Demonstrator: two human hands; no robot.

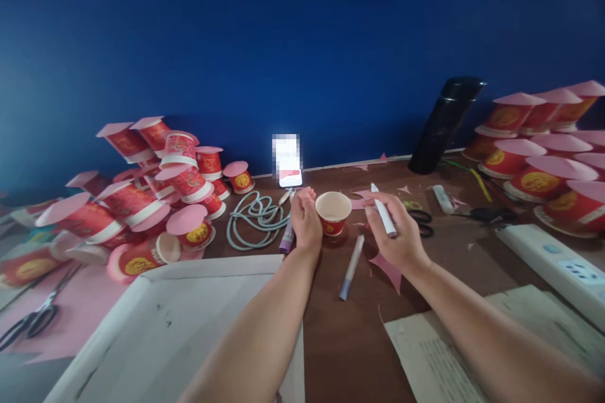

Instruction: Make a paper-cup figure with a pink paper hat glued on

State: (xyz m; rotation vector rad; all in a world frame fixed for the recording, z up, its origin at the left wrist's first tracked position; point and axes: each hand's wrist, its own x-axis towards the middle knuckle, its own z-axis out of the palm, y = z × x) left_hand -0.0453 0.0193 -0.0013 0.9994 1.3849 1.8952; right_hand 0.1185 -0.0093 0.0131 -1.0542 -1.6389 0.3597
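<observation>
A small red paper cup stands upright and open on the brown table between my hands. My left hand rests beside the cup on its left, fingers curled together, and I cannot make out anything in it. My right hand is closed around a white marker or glue stick just right of the cup. A pale blue pen lies on the table below the cup. A purple stick lies under my left hand. Pink paper scraps lie under my right wrist.
Red cups with pink paper lids are piled at the left and stacked at the right. A coiled cable, phone, black flask, scissors, another pair, power strip, white tray and papers surround me.
</observation>
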